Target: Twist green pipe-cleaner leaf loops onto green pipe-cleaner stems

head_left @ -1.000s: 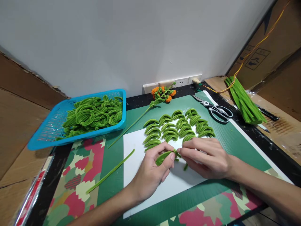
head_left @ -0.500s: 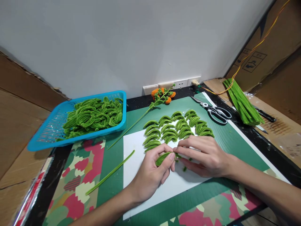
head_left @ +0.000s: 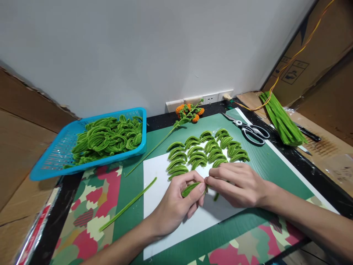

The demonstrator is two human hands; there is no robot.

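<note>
Head view: left hand (head_left: pixel 180 200), thumb and fingers pinched together, holds a green fuzzy leaf (head_left: pixel 189 189) above the white sheet (head_left: pixel 162 221), nearer its front edge than the leaf rows (head_left: pixel 213 151). Right hand (head_left: pixel 238 184), fingers bent, meets its fingertips; grip hidden, cannot tell.

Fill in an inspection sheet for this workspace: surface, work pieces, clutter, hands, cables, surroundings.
Surface: green mat with patterned borders; white sheet on it.
Work pieces: curved green leaves in rows; more heaped in the blue basket; one straight green strip at left.
Clutter: scissors, orange-flowered stem, bundle of green strips, black-handled tool beside it.
Hands: left hand pinches a green piece; right hand has its fingertips at the piece's end, exact grip hidden.
Cables: yellow-red cable running to a plug at the wall sockets.
Surroundings: pale wall behind; cardboard on both sides.
</note>
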